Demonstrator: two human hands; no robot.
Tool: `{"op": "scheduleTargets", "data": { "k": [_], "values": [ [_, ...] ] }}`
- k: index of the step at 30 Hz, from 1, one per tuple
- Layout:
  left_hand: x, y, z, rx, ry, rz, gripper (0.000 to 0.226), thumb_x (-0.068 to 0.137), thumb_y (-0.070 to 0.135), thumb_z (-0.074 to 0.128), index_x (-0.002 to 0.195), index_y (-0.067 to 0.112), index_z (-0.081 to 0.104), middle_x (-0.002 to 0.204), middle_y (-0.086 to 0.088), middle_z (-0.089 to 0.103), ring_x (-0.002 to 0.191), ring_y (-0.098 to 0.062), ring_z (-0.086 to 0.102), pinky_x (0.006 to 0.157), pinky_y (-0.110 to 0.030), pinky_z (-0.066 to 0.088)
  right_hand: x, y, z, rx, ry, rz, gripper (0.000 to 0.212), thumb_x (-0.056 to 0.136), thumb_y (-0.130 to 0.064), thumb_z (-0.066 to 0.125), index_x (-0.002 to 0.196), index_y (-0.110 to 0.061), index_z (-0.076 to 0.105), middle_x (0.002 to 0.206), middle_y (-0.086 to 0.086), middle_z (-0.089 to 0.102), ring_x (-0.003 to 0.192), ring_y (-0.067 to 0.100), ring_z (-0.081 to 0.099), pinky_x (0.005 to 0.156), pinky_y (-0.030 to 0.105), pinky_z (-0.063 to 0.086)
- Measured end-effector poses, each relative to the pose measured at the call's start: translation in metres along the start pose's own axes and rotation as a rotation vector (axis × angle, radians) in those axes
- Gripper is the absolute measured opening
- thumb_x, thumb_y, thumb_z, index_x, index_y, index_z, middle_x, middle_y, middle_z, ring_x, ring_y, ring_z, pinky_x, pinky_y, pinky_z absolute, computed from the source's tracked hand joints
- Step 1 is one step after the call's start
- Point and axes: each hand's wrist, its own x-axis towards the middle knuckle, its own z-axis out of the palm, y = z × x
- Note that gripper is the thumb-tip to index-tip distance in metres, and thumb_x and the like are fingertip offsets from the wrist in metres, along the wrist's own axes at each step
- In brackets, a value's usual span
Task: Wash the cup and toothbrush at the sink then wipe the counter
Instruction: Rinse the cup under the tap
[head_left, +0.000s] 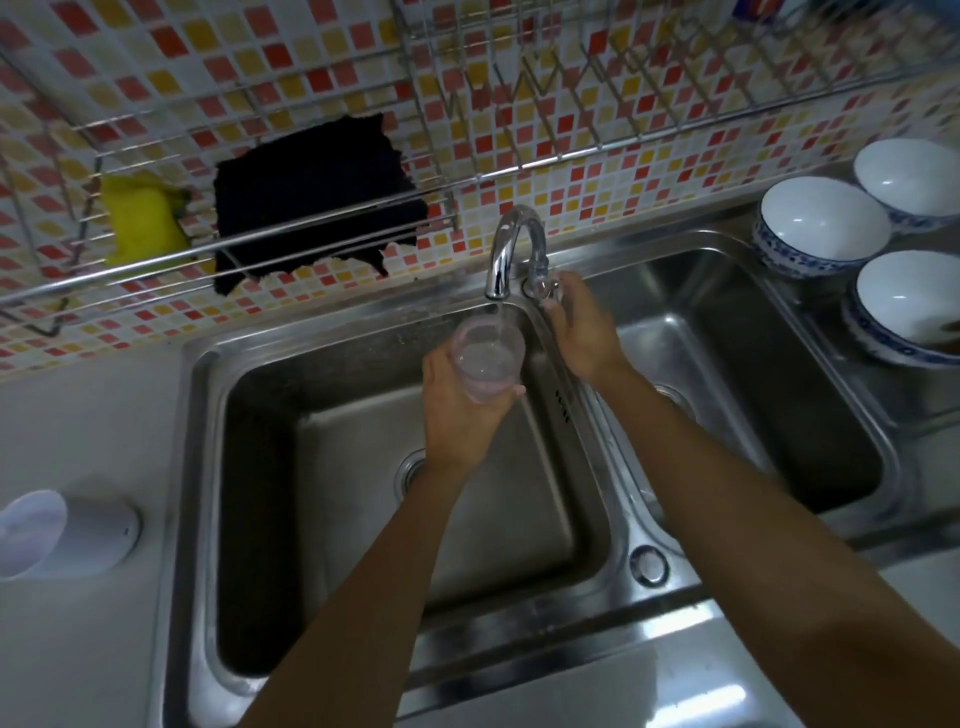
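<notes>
Both forearms reach forward over the steel sink (197, 467), bare from the elbow down. The left arm runs up across the left basin; the left hand (457, 410) is turned palm-up with its fingers and thumb curled round the lower body of the cup (487, 358), gripping it from below and behind. The cup is translucent, faintly pink, upright with its mouth open towards the camera; it sits directly under the spout of the tap (511, 244), above the left basin and clear of its floor; a thin stream of water falls from the spout into it, and water lies in its bottom.

The right arm crosses the divider between the two basins; the right hand (582, 332) is palm-down, wrist slightly raised, with its fingertips closed on the tap handle (543, 286) just right of the spout, pinching it.

On the right rim stand three white bowls (823, 223) with blue patterned outsides, close together. Above the sink a wire rack (78, 280) hangs on the mosaic tile wall; a dark cloth (311, 202) and a yellow sponge (143, 218) lie on it. On the pale desk (78, 415) to the left lies a white rounded object (67, 535); what it is cannot be told.
</notes>
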Motion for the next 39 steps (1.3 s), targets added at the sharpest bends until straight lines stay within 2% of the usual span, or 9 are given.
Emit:
{"op": "scheduleTargets", "data": {
  "k": [3, 7, 11, 14, 18, 23, 27, 32, 39],
  "values": [
    [-0.009, -0.013, -0.009, 0.054, -0.004, -0.030, 0.081, 0.058, 0.023, 0.091, 0.123, 0.012, 0.044, 0.119, -0.001, 0.044, 0.110, -0.014, 0.050, 0.088, -0.019, 0.045, -0.053, 0.018, 0.009, -0.105, 0.061, -0.037, 0.060, 0.099, -0.041, 0.044, 0.149, -0.016, 0.023, 0.156, 0.006, 0.029, 0.141, 0.020, 0.028, 0.113, 0.038, 0.028],
    [-0.024, -0.044, -0.022, 0.182, -0.076, -0.073, 0.089, 0.061, 0.024, 0.088, 0.134, 0.014, 0.038, 0.130, -0.006, 0.048, 0.117, -0.018, 0.050, 0.094, -0.030, 0.048, -0.108, 0.049, 0.020, -0.420, 0.020, -0.064, 0.063, 0.100, -0.039, 0.036, 0.153, -0.013, 0.011, 0.160, 0.006, 0.012, 0.148, 0.018, 0.006, 0.120, 0.036, 0.004],
    [-0.034, -0.067, -0.034, 0.445, -0.107, 0.034, 0.061, 0.066, 0.027, 0.081, 0.119, 0.012, 0.054, 0.111, -0.011, 0.060, 0.103, -0.026, 0.058, 0.089, -0.043, 0.052, -0.115, 0.062, 0.028, -0.614, 0.010, -0.096, 0.055, 0.103, -0.028, 0.030, 0.151, -0.009, 0.014, 0.159, 0.010, 0.014, 0.147, 0.022, 0.009, 0.118, 0.035, 0.000],
    [-0.039, -0.090, -0.041, 0.811, -0.140, 0.105, 0.064, 0.069, 0.037, 0.079, 0.118, 0.006, 0.053, 0.109, -0.013, 0.059, 0.102, -0.032, 0.056, 0.094, -0.047, 0.044, -0.114, 0.065, 0.032, -0.662, 0.017, -0.110, 0.050, 0.101, -0.013, 0.035, 0.148, -0.003, 0.025, 0.156, 0.016, 0.024, 0.146, 0.029, 0.016, 0.117, 0.038, 0.004],
    [-0.044, -0.101, -0.053, 1.038, -0.120, 0.256, 0.054, 0.073, 0.021, 0.075, 0.117, 0.001, 0.052, 0.110, -0.020, 0.058, 0.103, -0.039, 0.056, 0.102, -0.059, 0.039, -0.115, 0.069, 0.034, -0.734, 0.011, -0.164, 0.054, 0.091, 0.002, 0.047, 0.144, 0.001, 0.034, 0.151, 0.020, 0.034, 0.142, 0.035, 0.027, 0.115, 0.044, 0.015],
    [-0.048, -0.105, -0.065, 1.264, -0.220, 0.278, 0.076, 0.061, 0.003, 0.077, 0.127, 0.007, 0.040, 0.126, -0.016, 0.051, 0.119, -0.036, 0.047, 0.115, -0.057, 0.018, -0.118, 0.065, 0.034, -0.770, -0.014, -0.171, 0.057, 0.087, 0.007, 0.033, 0.144, 0.004, 0.030, 0.152, 0.022, 0.030, 0.142, 0.036, 0.025, 0.116, 0.043, 0.014],
    [-0.050, -0.102, -0.074, 1.462, -0.288, 0.340, 0.089, 0.061, 0.006, 0.076, 0.136, 0.009, 0.029, 0.136, -0.013, 0.046, 0.128, -0.034, 0.043, 0.118, -0.055, 0.011, -0.117, 0.069, 0.036, -0.792, -0.007, -0.169, 0.062, 0.082, -0.002, 0.016, 0.141, 0.007, 0.035, 0.148, 0.024, 0.037, 0.139, 0.037, 0.032, 0.114, 0.043, 0.016],
    [-0.041, -0.093, -0.084, 1.541, -0.252, 0.491, 0.093, 0.056, 0.008, 0.079, 0.135, 0.010, 0.030, 0.133, -0.012, 0.050, 0.125, -0.032, 0.048, 0.116, -0.053, 0.018, -0.117, 0.069, 0.037, -0.804, -0.013, -0.189, 0.059, 0.085, 0.004, 0.026, 0.144, 0.005, 0.031, 0.150, 0.023, 0.033, 0.142, 0.036, 0.027, 0.116, 0.041, 0.011],
    [-0.045, -0.100, -0.100, 1.571, -0.216, 0.432, 0.096, 0.059, 0.008, 0.078, 0.140, 0.013, 0.024, 0.140, -0.012, 0.045, 0.129, -0.033, 0.044, 0.116, -0.055, 0.011, -0.115, 0.073, 0.039, -0.786, 0.001, -0.204, 0.057, 0.085, 0.010, 0.045, 0.141, 0.007, 0.035, 0.147, 0.025, 0.038, 0.139, 0.037, 0.032, 0.116, 0.043, 0.016]
  ]
}}
